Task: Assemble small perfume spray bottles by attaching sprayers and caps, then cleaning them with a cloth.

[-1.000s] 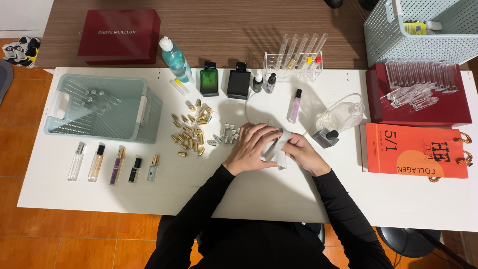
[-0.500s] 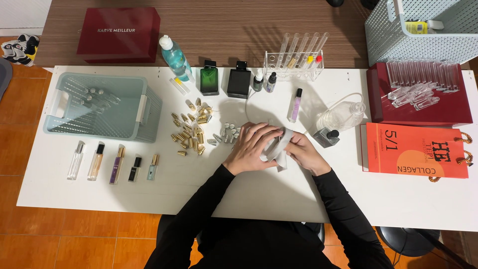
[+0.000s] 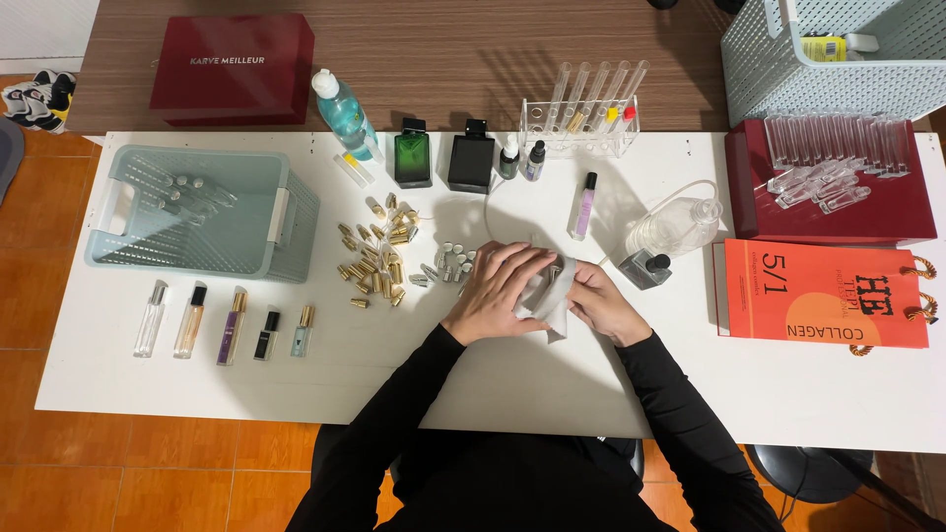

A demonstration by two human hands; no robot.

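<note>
Both hands, left hand (image 3: 498, 293) and right hand (image 3: 601, 303), hold a white cloth (image 3: 552, 300) mid-bench in closed fingers; five filled bottles (image 3: 229, 325) wait at 9 o'clock, many gold caps (image 3: 379, 261) unused.

Matt white cloth (image 3: 552, 300), shiny gold metal caps (image 3: 379, 258), smooth table (image 3: 197, 384).

Green bottle (image 3: 413, 155), black bottle (image 3: 471, 159), teal basket (image 3: 296, 229)
</note>
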